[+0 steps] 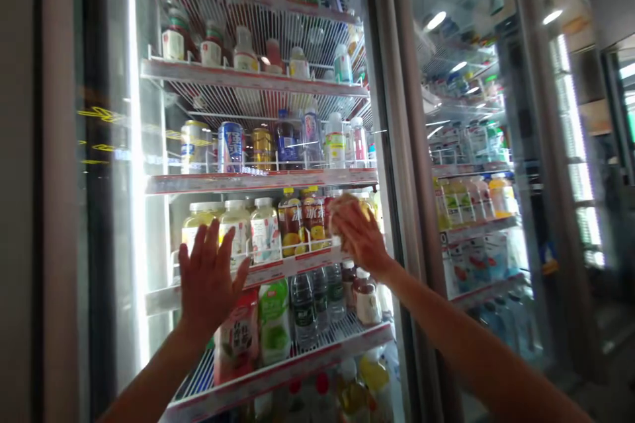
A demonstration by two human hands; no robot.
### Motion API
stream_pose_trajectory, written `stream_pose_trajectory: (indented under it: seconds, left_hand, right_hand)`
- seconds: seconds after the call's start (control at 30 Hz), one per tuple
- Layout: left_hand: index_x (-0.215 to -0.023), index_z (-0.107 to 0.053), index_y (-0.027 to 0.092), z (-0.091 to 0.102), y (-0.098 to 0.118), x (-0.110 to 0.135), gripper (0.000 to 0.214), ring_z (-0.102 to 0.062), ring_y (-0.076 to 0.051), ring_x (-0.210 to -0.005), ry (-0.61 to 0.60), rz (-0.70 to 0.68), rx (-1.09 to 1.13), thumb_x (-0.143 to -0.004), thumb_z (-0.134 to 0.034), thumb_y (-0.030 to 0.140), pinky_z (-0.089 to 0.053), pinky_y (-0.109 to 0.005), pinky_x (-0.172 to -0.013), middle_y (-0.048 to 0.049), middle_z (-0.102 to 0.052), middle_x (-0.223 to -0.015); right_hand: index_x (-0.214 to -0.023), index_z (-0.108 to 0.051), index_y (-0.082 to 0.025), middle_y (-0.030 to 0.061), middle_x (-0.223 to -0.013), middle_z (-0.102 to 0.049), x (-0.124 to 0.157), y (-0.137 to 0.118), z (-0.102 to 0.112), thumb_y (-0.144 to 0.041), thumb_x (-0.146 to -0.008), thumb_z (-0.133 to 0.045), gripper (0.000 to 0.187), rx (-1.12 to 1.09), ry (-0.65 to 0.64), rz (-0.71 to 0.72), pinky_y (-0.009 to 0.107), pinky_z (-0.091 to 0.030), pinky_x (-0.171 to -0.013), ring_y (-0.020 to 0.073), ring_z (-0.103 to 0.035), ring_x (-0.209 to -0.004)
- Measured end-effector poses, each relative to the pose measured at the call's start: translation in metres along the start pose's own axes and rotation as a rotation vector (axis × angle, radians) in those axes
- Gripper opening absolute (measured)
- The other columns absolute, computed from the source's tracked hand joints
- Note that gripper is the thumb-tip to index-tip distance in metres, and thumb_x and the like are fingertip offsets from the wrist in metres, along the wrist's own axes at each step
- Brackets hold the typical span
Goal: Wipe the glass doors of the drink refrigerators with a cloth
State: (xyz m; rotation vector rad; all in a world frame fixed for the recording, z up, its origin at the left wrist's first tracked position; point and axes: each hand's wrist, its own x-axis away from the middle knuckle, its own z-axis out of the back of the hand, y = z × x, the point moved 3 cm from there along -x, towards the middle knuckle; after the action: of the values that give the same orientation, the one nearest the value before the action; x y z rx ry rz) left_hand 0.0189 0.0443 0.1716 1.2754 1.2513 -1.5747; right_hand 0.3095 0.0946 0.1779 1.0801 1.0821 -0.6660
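My left hand (208, 277) is raised with its fingers spread, in front of the glass door (112, 225) of a lit drinks cooler. It holds nothing; whether the palm touches the glass I cannot tell. My right hand (364, 238), further right and a little higher, is closed on a crumpled pale cloth (340, 206) at the glass near the door's right side. The cloth is slightly blurred and partly covered by the fingers. Behind the hands, bottles with white caps (265, 228) and dark bottles with yellow caps (313, 215) stand on a shelf.
Shelves above hold cans (231, 147) and bottles. Lower down are a green bottle (274, 320), a red pack (238, 337) and water bottles (303, 310). A metal door frame (404, 145) runs along the right, beside another stocked cooler (476, 211). Yellow reflections show on the left.
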Motion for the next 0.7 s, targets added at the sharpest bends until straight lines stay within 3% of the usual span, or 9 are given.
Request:
stream_pose_trajectory:
  seconds: [0.07, 0.13, 0.27, 0.33, 0.43, 0.5, 0.6, 0.63, 0.7]
  left_hand:
    - [-0.146, -0.016, 0.023, -0.002, 0.001, -0.020, 0.066, -0.015, -0.027, -0.141, -0.008, -0.014, 0.006, -0.088, -0.046, 0.036, -0.011, -0.049, -0.114, -0.0101, -0.018, -0.153]
    - [-0.145, -0.019, 0.021, -0.007, 0.003, -0.039, 0.064, -0.015, -0.027, -0.141, -0.032, -0.011, 0.013, -0.089, -0.043, 0.040, -0.011, -0.049, -0.114, -0.0120, -0.020, -0.152]
    - [-0.145, -0.021, 0.018, -0.022, 0.010, -0.055, 0.061, -0.016, -0.026, -0.141, -0.097, -0.018, 0.028, -0.091, -0.036, 0.044, -0.010, -0.049, -0.114, -0.0133, -0.024, -0.151]
    - [-0.146, -0.017, 0.019, -0.026, 0.012, -0.053, 0.062, -0.015, -0.026, -0.141, -0.102, -0.015, 0.025, -0.092, -0.035, 0.044, -0.009, -0.050, -0.114, -0.0128, -0.023, -0.151]
    - [-0.147, -0.011, 0.021, -0.029, 0.012, -0.048, 0.064, -0.015, -0.026, -0.141, -0.092, -0.011, 0.014, -0.092, -0.035, 0.043, -0.009, -0.050, -0.114, -0.0123, -0.021, -0.152]
    - [-0.147, -0.008, 0.022, -0.029, 0.012, -0.047, 0.066, -0.015, -0.026, -0.141, -0.075, -0.018, 0.013, -0.091, -0.037, 0.043, -0.009, -0.051, -0.114, -0.0119, -0.021, -0.152]
    - [-0.147, -0.006, 0.024, -0.029, 0.012, -0.048, 0.067, -0.016, -0.027, -0.141, -0.062, -0.027, 0.016, -0.091, -0.038, 0.042, -0.010, -0.051, -0.114, -0.0109, -0.020, -0.152]
    - [-0.147, -0.006, 0.024, -0.029, 0.012, -0.048, 0.067, -0.016, -0.027, -0.141, -0.060, -0.029, 0.017, -0.091, -0.038, 0.042, -0.011, -0.051, -0.113, -0.0107, -0.020, -0.152]
    - [-0.147, -0.005, 0.024, -0.029, 0.012, -0.049, 0.067, -0.016, -0.027, -0.141, -0.054, -0.031, 0.016, -0.091, -0.038, 0.041, -0.011, -0.052, -0.113, -0.0108, -0.020, -0.152]
  right_hand:
    - [-0.143, -0.030, -0.023, 0.0072, -0.147, -0.036, 0.000, 0.012, 0.003, -0.018, -0.091, -0.035, 0.053, 0.072, 0.173, -0.283, 0.054, -0.027, -0.110, 0.0263, -0.019, -0.141]
    - [-0.144, -0.027, -0.021, 0.0086, -0.149, -0.031, 0.000, 0.015, 0.004, -0.018, -0.091, -0.034, 0.054, 0.084, 0.237, -0.382, 0.055, -0.028, -0.109, 0.0281, -0.015, -0.142]
    - [-0.146, -0.019, -0.029, 0.0011, -0.147, -0.036, -0.002, 0.005, -0.002, -0.021, -0.091, -0.037, 0.058, -0.010, -0.032, 0.030, 0.048, -0.026, -0.113, 0.0232, -0.019, -0.141]
    - [-0.147, -0.015, -0.032, 0.0005, -0.147, -0.037, -0.004, 0.015, 0.001, -0.021, -0.092, -0.035, 0.060, 0.039, 0.009, -0.050, 0.051, -0.027, -0.111, 0.0239, -0.023, -0.140]
    - [-0.147, -0.009, -0.032, 0.0030, -0.151, -0.029, -0.007, 0.031, 0.007, -0.019, -0.092, -0.033, 0.062, 0.131, 0.229, -0.378, 0.055, -0.031, -0.106, 0.0281, -0.020, -0.141]
    - [-0.148, -0.007, -0.031, 0.0016, -0.152, -0.027, -0.011, 0.024, 0.004, -0.019, -0.091, -0.035, 0.065, 0.104, 0.204, -0.319, 0.053, -0.032, -0.107, 0.0273, -0.016, -0.142]
    - [-0.147, -0.011, -0.031, -0.0024, -0.150, -0.031, -0.015, 0.008, -0.003, -0.020, -0.089, -0.039, 0.066, 0.028, -0.029, 0.014, 0.048, -0.028, -0.112, 0.0237, -0.017, -0.142]
    - [-0.147, -0.013, -0.031, -0.0022, -0.149, -0.032, -0.017, 0.009, -0.003, -0.020, -0.088, -0.039, 0.065, 0.034, -0.065, 0.036, 0.049, -0.026, -0.113, 0.0238, -0.019, -0.141]
    - [-0.147, -0.018, -0.029, 0.0010, -0.149, -0.033, -0.025, 0.025, 0.000, -0.020, -0.089, -0.037, 0.062, 0.101, -0.010, -0.158, 0.054, -0.028, -0.110, 0.0267, -0.023, -0.140]
